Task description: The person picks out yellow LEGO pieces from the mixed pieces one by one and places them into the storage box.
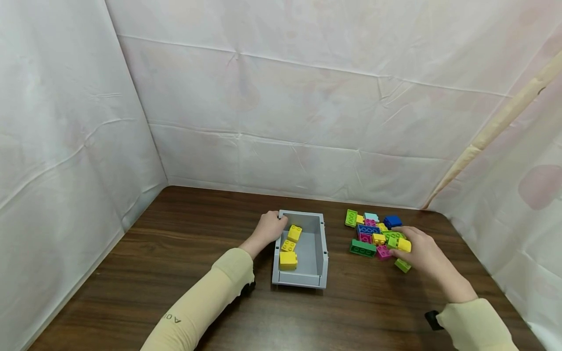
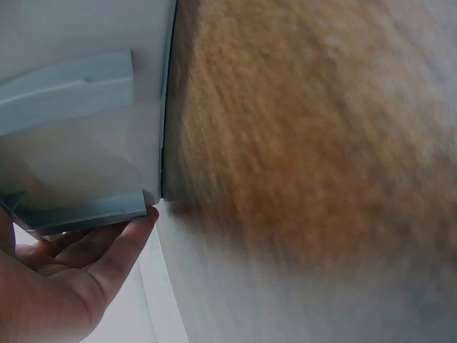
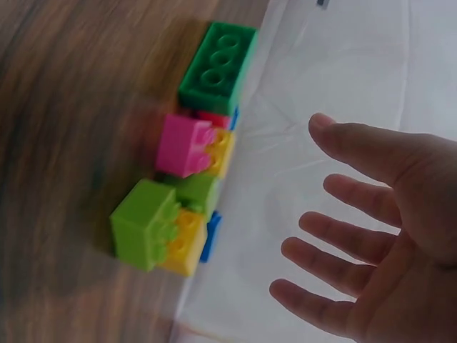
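A grey plastic bin (image 1: pixel 311 279) stands mid-table with a few yellow toy building bricks (image 1: pixel 288 261) along its left side. My left hand (image 1: pixel 270 228) grips its far left corner; in the left wrist view the fingers (image 2: pixel 118 261) bend round the edge of the bin (image 2: pixel 93 157). To the right lies a loose cluster of building bricks in green, blue, pink and yellow. Over its near right side hovers my right hand (image 1: pixel 419 248), beside a yellow brick (image 1: pixel 404 245). The right wrist view shows its fingers (image 3: pixel 343 236) spread and holding nothing, apart from the lime green brick (image 3: pixel 143 225).
The dark wooden table (image 1: pixel 197 219) carries the bin and the bricks. Pale cloth walls (image 1: pixel 272 97) rise along its back and sides. A dark green brick (image 1: pixel 363 248) lies at the cluster's near left, and a blue brick (image 1: pixel 392 222) at the far right.
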A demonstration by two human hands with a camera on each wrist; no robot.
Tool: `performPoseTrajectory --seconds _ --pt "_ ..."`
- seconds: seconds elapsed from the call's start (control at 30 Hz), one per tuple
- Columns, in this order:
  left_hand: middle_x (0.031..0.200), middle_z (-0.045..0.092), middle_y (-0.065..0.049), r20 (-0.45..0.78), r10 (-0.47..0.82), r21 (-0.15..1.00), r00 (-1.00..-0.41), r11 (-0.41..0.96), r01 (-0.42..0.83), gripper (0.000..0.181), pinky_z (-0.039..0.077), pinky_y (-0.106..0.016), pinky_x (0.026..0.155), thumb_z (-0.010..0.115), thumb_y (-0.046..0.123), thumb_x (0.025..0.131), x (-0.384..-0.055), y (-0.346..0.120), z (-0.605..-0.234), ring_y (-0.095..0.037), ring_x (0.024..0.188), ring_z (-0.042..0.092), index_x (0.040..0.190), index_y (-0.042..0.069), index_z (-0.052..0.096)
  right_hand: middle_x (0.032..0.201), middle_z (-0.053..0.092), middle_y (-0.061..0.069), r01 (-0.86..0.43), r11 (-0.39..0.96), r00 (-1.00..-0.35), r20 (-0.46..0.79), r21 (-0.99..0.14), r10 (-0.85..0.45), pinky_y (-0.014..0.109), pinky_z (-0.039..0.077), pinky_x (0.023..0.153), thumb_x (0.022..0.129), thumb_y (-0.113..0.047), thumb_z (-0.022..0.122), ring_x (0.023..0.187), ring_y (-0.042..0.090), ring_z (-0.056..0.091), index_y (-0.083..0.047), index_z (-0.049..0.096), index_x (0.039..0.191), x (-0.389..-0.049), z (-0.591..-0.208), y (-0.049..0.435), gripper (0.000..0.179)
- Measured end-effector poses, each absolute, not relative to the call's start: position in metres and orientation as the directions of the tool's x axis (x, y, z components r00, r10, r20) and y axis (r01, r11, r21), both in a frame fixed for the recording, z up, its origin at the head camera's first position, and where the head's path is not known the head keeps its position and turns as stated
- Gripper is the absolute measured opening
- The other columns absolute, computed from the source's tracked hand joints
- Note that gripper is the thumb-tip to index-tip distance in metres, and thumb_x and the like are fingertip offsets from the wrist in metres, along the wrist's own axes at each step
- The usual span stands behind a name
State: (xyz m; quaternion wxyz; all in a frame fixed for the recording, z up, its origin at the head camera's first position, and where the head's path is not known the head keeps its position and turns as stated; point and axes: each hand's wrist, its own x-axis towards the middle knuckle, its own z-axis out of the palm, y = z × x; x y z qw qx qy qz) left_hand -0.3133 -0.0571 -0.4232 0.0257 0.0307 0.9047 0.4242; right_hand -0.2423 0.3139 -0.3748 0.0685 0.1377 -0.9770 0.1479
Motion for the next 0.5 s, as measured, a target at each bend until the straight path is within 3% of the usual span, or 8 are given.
performPoseTrajectory --seconds 0.5 --pt "0.052 0.031 0.001 -0.003 0.081 0.770 -0.997 0.636 0.050 0.032 0.029 -0.025 0.048 0.041 0.024 0.096 -0.313 -0.057 -0.423 -0.012 0.046 0.025 0.068 0.009 0.041 0.126 0.045 0.038 -0.185 0.944 -0.983 0.066 -0.275 -0.173 0.063 0.040 0.086 0.080 -0.029 0.074 0.112 0.054 0.044 0.011 0.045 0.129 -0.257 -0.396 0.339 0.070"
